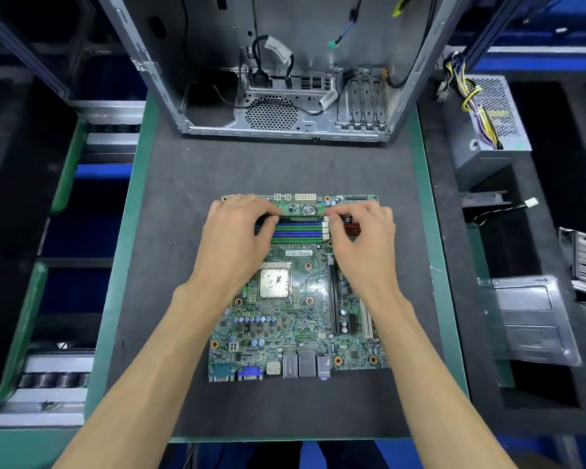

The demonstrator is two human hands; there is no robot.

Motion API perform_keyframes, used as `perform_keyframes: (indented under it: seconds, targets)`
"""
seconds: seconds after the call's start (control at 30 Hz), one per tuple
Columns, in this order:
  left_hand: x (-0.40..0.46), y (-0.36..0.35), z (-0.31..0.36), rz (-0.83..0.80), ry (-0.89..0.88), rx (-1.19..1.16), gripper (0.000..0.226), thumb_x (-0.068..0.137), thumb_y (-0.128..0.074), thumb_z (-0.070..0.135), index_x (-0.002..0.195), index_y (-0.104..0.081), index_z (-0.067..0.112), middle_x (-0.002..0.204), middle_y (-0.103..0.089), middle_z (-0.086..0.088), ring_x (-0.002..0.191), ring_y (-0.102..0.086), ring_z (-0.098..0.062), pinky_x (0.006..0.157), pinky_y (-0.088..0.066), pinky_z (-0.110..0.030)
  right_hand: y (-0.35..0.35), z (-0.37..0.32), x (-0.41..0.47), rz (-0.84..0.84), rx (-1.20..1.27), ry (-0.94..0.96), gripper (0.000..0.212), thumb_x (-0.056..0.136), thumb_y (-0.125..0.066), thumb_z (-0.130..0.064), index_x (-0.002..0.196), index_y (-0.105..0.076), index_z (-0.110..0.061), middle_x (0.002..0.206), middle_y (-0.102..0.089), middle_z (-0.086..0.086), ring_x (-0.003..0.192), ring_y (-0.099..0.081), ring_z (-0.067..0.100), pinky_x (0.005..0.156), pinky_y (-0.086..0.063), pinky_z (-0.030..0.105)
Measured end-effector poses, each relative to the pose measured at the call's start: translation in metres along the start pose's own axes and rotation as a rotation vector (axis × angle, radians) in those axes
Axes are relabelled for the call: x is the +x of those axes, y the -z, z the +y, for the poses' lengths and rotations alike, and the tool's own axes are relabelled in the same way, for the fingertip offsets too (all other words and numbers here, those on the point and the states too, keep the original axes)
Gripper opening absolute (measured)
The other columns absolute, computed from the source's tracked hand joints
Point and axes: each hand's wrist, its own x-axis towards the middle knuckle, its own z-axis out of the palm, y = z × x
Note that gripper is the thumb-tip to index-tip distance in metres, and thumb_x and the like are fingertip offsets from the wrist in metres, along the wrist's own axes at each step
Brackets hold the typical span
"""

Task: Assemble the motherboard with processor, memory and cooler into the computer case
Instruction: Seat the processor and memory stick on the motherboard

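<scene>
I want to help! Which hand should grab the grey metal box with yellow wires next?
Probably the right hand: the grey metal box with yellow wires sits on its side, while the left hand is farther off. Both now pinch the memory stick.

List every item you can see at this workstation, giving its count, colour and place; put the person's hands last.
motherboard: one, green, centre of the mat.
memory module: one, green, held over the far slots.
processor: one, silver, in the board's socket.
computer case: one, grey, open, behind the board.
power supply: one, grey, right, with yellow cables.
mat: one, dark grey, green-edged.
left hand: pinches the module's left end.
right hand: pinches its right end.
</scene>
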Motion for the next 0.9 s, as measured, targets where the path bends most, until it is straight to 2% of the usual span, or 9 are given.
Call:
perform_keyframes:
  seconds: [0.17,0.3,0.43,0.5,0.57,0.67,0.73,0.83,0.9]
  targets:
    - [0.003,0.002,0.0,-0.011,0.003,0.023,0.012,0.094,-0.066,0.02,0.101,-0.075,0.025,0.096,-0.072,0.009,0.091,-0.06,-0.017,0.082,-0.029,-0.028,-0.002,-0.004,0.002,-0.001,0.001,-0.024,0.015,0.097,-0.065,-0.039,0.092,-0.075,-0.03,0.1,-0.062,-0.009,0.102,-0.044,0.011,0.094,-0.029,0.03]
    - [0.001,0.001,-0.001,-0.024,0.0,0.036,0.015,0.095,-0.065,0.02,0.106,-0.074,0.024,0.1,-0.071,0.007,0.098,-0.06,-0.019,0.085,-0.03,-0.029,-0.003,-0.008,0.006,-0.007,-0.006,-0.047,0.014,0.095,-0.068,-0.038,0.09,-0.076,-0.028,0.1,-0.063,-0.009,0.105,-0.045,0.014,0.088,-0.025,0.029]
    - [-0.009,0.003,-0.012,0.015,0.082,-0.011,0.04,0.091,-0.067,0.018,0.13,-0.061,0.024,0.117,-0.058,0.006,0.114,-0.048,-0.015,0.096,-0.023,-0.024,0.0,-0.01,0.008,-0.038,-0.036,-0.021,0.008,0.095,-0.068,-0.035,0.095,-0.074,-0.03,0.101,-0.061,-0.009,0.105,-0.044,0.012,0.091,-0.028,0.031]
    - [-0.016,0.005,-0.019,0.065,0.202,-0.115,0.047,0.088,-0.065,0.013,0.132,-0.057,0.025,0.119,-0.053,0.007,0.113,-0.046,-0.012,0.098,-0.028,-0.024,0.002,-0.013,0.009,-0.038,-0.072,0.015,0.006,0.095,-0.068,-0.032,0.098,-0.072,-0.032,0.101,-0.059,-0.009,0.105,-0.045,0.013,0.09,-0.028,0.03]
    - [-0.02,0.006,-0.025,0.125,0.344,-0.286,0.042,0.087,-0.061,0.008,0.127,-0.059,0.024,0.117,-0.055,0.004,0.106,-0.053,-0.008,0.093,-0.04,-0.018,0.0,-0.018,0.01,-0.028,-0.08,0.05,0.006,0.094,-0.068,-0.032,0.099,-0.071,-0.031,0.099,-0.059,-0.009,0.105,-0.047,0.014,0.09,-0.029,0.03]
    - [-0.022,0.008,-0.033,0.2,0.511,-0.45,0.026,0.093,-0.055,0.01,0.114,-0.064,0.023,0.106,-0.065,0.002,0.087,-0.059,0.003,0.073,-0.043,-0.003,-0.007,-0.032,0.011,-0.015,-0.061,0.132,0.003,0.093,-0.07,-0.033,0.092,-0.072,-0.03,0.094,-0.06,-0.011,0.099,-0.046,0.012,0.091,-0.032,0.031]
    - [-0.022,0.008,-0.038,0.218,0.577,-0.491,0.02,0.096,-0.054,0.015,0.109,-0.068,0.021,0.095,-0.07,0.006,0.081,-0.062,0.004,0.069,-0.047,-0.007,-0.016,-0.042,0.011,-0.047,-0.032,0.191,0.004,0.093,-0.071,-0.032,0.09,-0.073,-0.03,0.093,-0.061,-0.011,0.099,-0.044,0.01,0.09,-0.031,0.031]
    - [-0.02,0.008,-0.04,0.196,0.663,-0.596,0.019,0.096,-0.053,0.017,0.096,-0.07,0.025,0.086,-0.073,0.005,0.083,-0.069,-0.011,0.072,-0.054,-0.025,-0.034,-0.058,0.013,-0.129,-0.045,0.27,0.006,0.093,-0.071,-0.034,0.093,-0.075,-0.03,0.095,-0.061,-0.011,0.1,-0.043,0.009,0.088,-0.027,0.03]
    - [-0.018,0.01,-0.041,0.17,0.704,-0.625,0.022,0.095,-0.053,0.014,0.092,-0.071,0.023,0.082,-0.073,0.006,0.077,-0.068,-0.006,0.072,-0.053,-0.028,-0.045,-0.065,0.017,-0.17,-0.065,0.315,0.006,0.093,-0.072,-0.034,0.093,-0.075,-0.03,0.094,-0.059,-0.013,0.098,-0.04,0.007,0.085,-0.024,0.029]
